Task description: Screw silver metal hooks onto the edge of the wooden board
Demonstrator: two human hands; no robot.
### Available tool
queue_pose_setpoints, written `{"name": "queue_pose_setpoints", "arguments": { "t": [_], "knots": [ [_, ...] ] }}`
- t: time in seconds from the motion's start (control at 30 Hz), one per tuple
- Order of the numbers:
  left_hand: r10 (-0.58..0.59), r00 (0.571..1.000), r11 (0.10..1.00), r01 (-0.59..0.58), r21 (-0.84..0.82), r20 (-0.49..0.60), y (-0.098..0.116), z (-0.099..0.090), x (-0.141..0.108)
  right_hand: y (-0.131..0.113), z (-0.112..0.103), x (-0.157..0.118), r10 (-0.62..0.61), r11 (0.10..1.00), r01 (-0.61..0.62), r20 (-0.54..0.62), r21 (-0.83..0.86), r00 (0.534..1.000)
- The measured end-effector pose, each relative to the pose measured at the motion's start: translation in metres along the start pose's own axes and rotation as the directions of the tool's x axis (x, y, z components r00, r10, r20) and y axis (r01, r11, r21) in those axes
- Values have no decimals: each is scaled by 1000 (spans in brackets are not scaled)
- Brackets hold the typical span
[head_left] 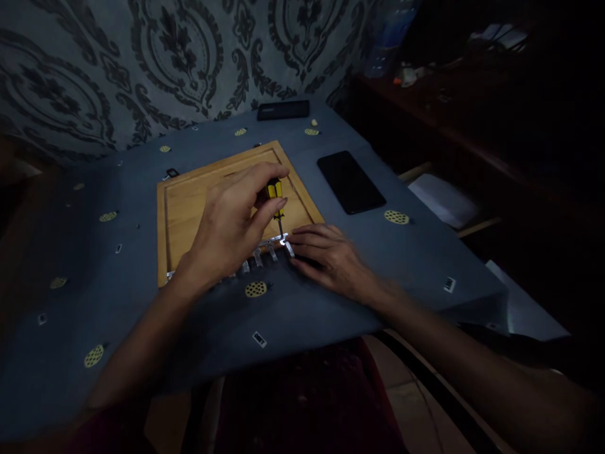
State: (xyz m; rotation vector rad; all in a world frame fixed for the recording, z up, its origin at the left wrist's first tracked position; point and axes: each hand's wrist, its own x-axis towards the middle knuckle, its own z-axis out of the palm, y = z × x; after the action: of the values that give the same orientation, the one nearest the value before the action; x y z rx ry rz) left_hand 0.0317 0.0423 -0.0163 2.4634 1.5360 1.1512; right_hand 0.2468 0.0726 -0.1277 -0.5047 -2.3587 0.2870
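Note:
My left hand (241,211) is closed round the yellow and black handle of a screwdriver (278,202), which stands nearly upright. Its tip meets a shiny metal strip with several hooks (271,244) along the near edge of a framed wooden board (179,211). My right hand (328,255) lies low on the table with its fingers stretched out, the fingertips against the right end of the hook strip. Part of the strip is hidden behind my left hand and wrist. A small dark hanger (171,173) shows at the board's far edge.
A black phone (350,181) lies right of the board. A dark phone-shaped case (283,110) is at the back by the patterned curtain (179,50). On a dark side shelf stands a plastic bottle (390,38). The blue tablecloth (137,315) hangs over the front edge.

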Motion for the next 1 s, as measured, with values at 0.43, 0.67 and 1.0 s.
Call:
{"name": "queue_pose_setpoints", "arguments": {
  "t": [0.43,0.67,1.0],
  "knots": [
    [-1,1000,999,1,34,-14,6,-14,2,1,1,1,-19,1000,19,-26,-13,999],
    [-8,1000,1000,8,27,21,4,-8,1,1,1,0,-2,1000,2,-5,7,1000],
    [-2,999,999,0,33,42,4,-7,1,1,1,-1,12,1000,-12,0,11,1000]
  ]
}}
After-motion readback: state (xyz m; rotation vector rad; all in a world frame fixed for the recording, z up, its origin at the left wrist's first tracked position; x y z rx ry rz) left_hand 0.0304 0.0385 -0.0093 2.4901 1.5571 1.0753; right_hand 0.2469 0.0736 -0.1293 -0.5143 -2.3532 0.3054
